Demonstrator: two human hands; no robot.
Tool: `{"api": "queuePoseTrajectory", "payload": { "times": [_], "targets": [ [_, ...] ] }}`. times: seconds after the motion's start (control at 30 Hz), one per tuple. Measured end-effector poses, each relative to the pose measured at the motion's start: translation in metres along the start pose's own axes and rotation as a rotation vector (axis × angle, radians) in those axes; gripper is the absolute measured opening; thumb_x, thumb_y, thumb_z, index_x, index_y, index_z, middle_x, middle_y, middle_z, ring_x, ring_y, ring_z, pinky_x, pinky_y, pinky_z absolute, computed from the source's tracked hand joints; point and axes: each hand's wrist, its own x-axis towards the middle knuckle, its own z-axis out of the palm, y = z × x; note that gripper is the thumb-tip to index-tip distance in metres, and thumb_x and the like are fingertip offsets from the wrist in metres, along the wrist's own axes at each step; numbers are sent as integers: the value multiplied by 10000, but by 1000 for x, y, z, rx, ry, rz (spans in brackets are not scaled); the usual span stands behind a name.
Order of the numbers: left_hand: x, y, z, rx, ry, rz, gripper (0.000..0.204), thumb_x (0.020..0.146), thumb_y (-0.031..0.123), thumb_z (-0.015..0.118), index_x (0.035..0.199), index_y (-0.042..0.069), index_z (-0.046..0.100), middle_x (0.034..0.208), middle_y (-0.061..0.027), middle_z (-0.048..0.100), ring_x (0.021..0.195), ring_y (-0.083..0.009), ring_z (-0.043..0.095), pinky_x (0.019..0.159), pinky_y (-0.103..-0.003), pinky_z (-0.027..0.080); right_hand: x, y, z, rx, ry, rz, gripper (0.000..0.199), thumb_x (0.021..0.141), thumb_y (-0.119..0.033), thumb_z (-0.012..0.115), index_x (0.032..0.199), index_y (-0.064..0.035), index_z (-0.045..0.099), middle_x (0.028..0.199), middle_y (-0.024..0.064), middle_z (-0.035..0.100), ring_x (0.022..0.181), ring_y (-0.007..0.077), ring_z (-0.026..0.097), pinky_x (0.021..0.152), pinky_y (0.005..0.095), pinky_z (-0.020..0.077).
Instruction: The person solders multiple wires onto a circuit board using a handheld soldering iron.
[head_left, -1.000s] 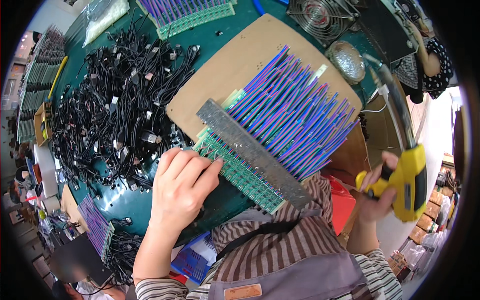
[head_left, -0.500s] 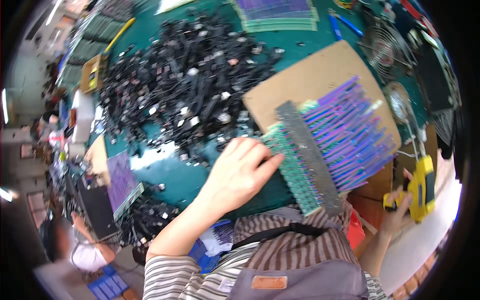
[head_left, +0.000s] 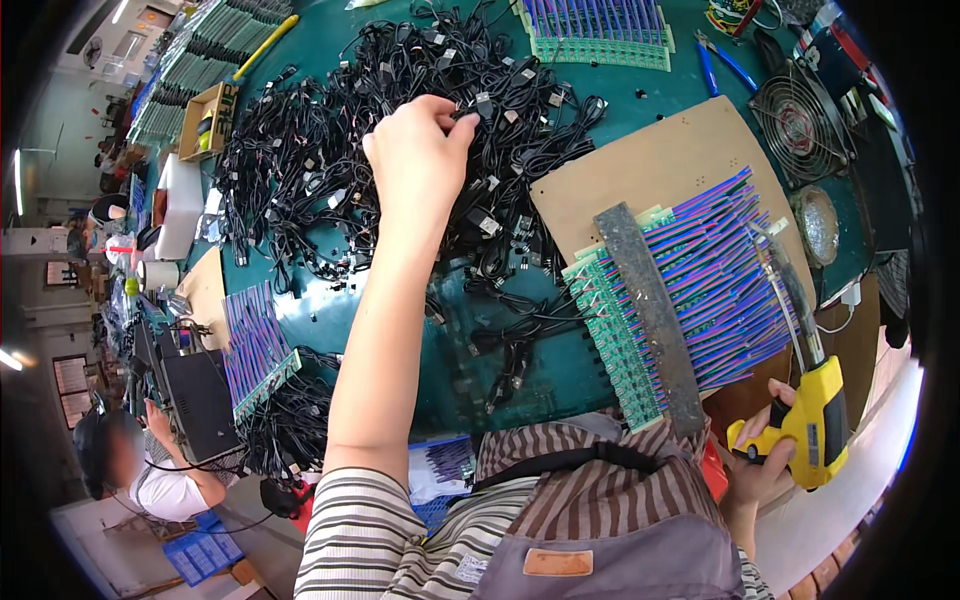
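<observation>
**Left arm stretched out, right hand low at your side**

Your left arm reaches far forward, nearly straight, bare from the striped sleeve to the wrist. Your left hand (head_left: 418, 150) is curled knuckles-up, thumb and forefinger pinched together at the tips. Your right hand (head_left: 765, 455) sits low beside your body, fingers wrapped in a closed grip, wrist bent inward.

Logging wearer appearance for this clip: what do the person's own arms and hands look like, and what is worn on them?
Both hands are bare, no gloves, rings or watch showing. The left hand tops a long bare forearm; a short sleeve with dark and white horizontal stripes starts above the elbow. The right hand shows only a bare wrist, with a matching striped cuff at the lower edge.
</observation>
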Motion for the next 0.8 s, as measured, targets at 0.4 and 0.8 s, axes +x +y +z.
{"api": "queuePoseTrajectory", "payload": {
  "times": [0.4, 0.8],
  "targets": [
    [-53, 29, -52, -698, -240, -89, 157, 817, 52, 700, 963, 46, 757, 815, -24, 700, 698, -69, 579, 668, -246, 462, -16, -11, -3, 63, -166, 191, 666, 962, -511, 516, 1256, 82, 440, 1260, 234, 504, 685, 109, 507, 530, 236, 446],
    [-145, 41, -12, -491, -472, 140, 116, 760, 48, 730, 875, 59, 738, 750, -53, 622, 710, -195, 594, 711, -305, 450, -47, -2, -11, 75, -353, 423, 870, 843, -714, 530, 1298, 20, 426, 1258, 138, 471, 666, 97, 481, 573, 253, 439]
  ]
}}
